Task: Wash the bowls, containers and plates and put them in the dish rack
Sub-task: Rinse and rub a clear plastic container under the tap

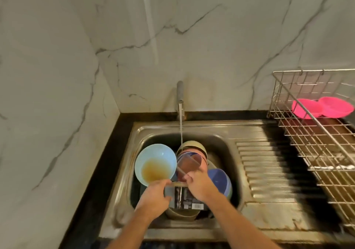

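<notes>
A marble wall (57, 56) stands behind and to the left of everything, well beyond the hands, and a dark counter (107, 162) edges the steel sink (192, 129) in which both hands work. Far to the right of the fingers, on the ribbed drainboard (269, 164), sits the wire dish rack (315, 141), with two pink bowls (322, 109) lying at its back end, touching each other. The tap (180, 97) rises at the back of the sink, beyond the fingers, and a thin stream of water (180, 133) falls from it onto the stacked dishes below. Just left of and beyond the left hand (153, 198) a light blue bowl (155, 164) leans tilted on the sink's left side, with brownish liquid pooled in it. Straight ahead of the fingers a beige bowl (194, 146) lies under the stream, with a clear container (189, 164) tilted in front of it. Just right of the right hand (199, 185) a darker blue bowl (220, 179) rests on its side. Between the hands is a dark container (182, 196) with a printed label, lying over another beige dish (180, 214) at the near edge of the basin. The left hand's fingers curl round its left end, and the right hand's fingers (189, 177) pinch at its rim.
</notes>
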